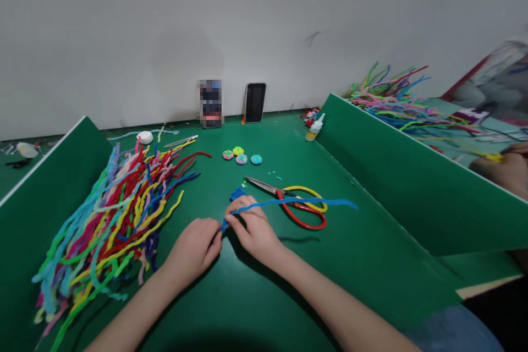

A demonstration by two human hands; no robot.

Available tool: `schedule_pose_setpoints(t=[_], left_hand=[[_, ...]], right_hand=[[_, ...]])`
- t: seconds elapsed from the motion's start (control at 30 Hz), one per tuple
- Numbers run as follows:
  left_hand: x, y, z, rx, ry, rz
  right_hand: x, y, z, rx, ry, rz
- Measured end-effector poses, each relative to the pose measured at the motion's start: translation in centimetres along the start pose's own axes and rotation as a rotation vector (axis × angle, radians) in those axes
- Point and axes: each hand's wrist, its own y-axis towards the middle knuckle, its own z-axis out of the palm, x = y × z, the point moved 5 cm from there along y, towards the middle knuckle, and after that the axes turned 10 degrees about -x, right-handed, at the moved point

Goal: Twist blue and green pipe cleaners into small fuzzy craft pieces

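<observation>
A blue fuzzy stem runs from between my hands out to the right, over the scissors. My left hand pinches its short, bent end near the middle of the green table. Beside it, my right hand holds the same stem between thumb and fingers. A dark blue fuzzy piece lies just beyond my right fingers. Scissors with one red and one yellow handle lie partly open to the right. Several small coloured round pieces rest farther back.
A large pile of coloured fuzzy stems lies at left. Green dividers stand at left and right. A small glue bottle, tweezers and a phone are at the back. Another person's hand is beyond the right divider.
</observation>
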Motion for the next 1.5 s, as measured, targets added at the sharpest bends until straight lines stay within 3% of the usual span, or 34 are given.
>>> schedule_pose_setpoints(t=[0.13,0.27,0.43,0.63,0.77,0.93,1.23,1.5], left_hand=[[0.7,-0.4,0.4,-0.014,-0.046,-0.061],[1.9,-0.7,0.8,-0.045,-0.155,-0.277],[2.4,-0.8,1.1,0.009,-0.293,-0.472],[1.7,-0.9,1.5,0.074,-0.376,-0.414],[1.5,-1.0,1.6,0.091,-0.355,-0.418],[1.7,-1.0,1.4,0.043,-0.2,-0.413],[2.5,-0.9,1.1,0.054,0.095,-0.399],[2.6,-1.1,1.4,0.115,0.178,-0.327]], right_hand=[[-0.9,0.2,0.1,-0.005,0.065,0.06],[-1.1,0.4,-0.2,-0.034,0.078,0.068],[-0.5,0.4,-0.2,-0.007,0.102,0.029],[-0.5,0.3,0.2,0.0,0.187,0.051],[-0.4,0.2,0.0,-0.028,0.109,0.056],[-0.1,-0.2,-0.4,-0.109,-0.001,0.019],[-0.8,-0.2,0.2,-0.092,0.17,0.165],[0.2,-0.6,0.4,-0.069,0.133,-0.034]])
